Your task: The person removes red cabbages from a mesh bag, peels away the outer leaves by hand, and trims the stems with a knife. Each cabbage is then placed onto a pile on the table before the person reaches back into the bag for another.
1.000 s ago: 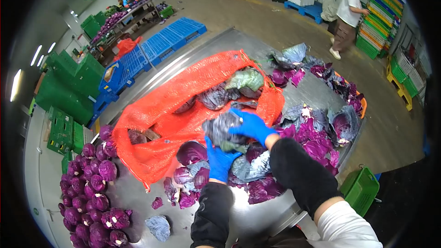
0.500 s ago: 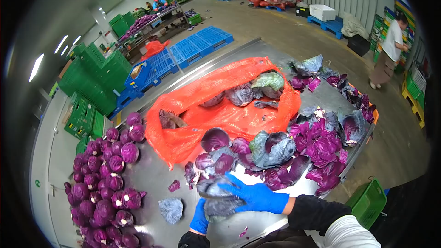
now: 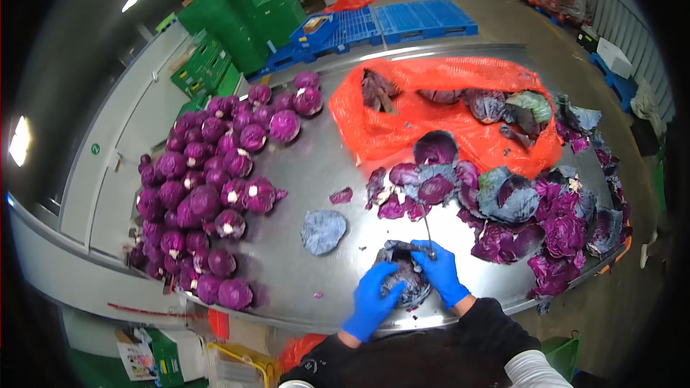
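A dark red cabbage (image 3: 411, 289) is near the table's front edge, a loose outer leaf standing off its top. My left hand (image 3: 375, 297), in a blue glove, wraps round its left side. In my right hand (image 3: 440, 270), also gloved in blue, is a knife (image 3: 427, 224) with its thin blade pointing away from me; the fingers close round its handle beside the cabbage. A loose grey-purple leaf (image 3: 323, 231) lies on the metal table (image 3: 302, 165) to the left. Beyond my hands are peeled leaves (image 3: 434, 188).
Peeled purple cabbages (image 3: 205, 201) are piled at the table's left. An open red mesh bag (image 3: 359, 129) with unpeeled cabbages lies at the back. More leaves (image 3: 564, 233) cover the right end. Green crates (image 3: 280, 18) and blue pallets (image 3: 424, 20) stand behind.
The view has swung left and down. My right hand has come off the cabbage's top to its right side, and the knife now shows clearly. The cabbage's outer leaf stands looser.
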A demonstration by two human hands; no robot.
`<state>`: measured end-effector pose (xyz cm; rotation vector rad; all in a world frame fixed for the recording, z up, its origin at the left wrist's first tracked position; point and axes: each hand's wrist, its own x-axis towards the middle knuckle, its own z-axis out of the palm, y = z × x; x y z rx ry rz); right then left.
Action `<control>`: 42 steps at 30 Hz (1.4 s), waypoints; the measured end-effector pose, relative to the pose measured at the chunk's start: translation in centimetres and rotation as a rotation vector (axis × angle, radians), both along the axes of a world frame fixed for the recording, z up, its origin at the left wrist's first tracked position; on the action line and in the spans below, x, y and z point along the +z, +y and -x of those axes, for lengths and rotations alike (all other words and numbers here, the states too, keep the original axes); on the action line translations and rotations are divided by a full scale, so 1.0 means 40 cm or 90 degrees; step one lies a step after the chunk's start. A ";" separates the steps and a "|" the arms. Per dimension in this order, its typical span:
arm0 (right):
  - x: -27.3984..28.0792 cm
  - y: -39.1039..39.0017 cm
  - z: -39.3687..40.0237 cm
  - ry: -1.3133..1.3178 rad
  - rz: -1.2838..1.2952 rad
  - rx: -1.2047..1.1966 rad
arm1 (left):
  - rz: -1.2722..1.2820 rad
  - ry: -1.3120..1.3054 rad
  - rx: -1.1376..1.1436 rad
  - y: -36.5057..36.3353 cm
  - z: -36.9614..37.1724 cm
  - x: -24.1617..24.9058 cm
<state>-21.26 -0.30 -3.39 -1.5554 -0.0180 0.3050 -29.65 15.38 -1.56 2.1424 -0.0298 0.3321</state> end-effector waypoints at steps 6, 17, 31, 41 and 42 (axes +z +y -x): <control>-0.082 -0.033 -0.114 -0.202 0.427 -0.072 | -0.129 0.087 -0.032 -0.032 -0.043 -0.055; -0.022 -0.128 0.064 -0.253 0.390 0.092 | -0.002 0.185 -0.048 0.051 0.011 -0.072; -0.035 -0.141 0.167 0.014 0.426 0.286 | -0.175 0.137 -0.011 -0.038 -0.059 -0.058; -0.106 -0.097 0.111 0.067 0.497 0.268 | -0.198 0.143 0.003 -0.051 -0.079 -0.064; -0.113 -0.097 0.104 0.068 0.502 0.264 | -0.192 0.143 0.010 -0.050 -0.086 -0.070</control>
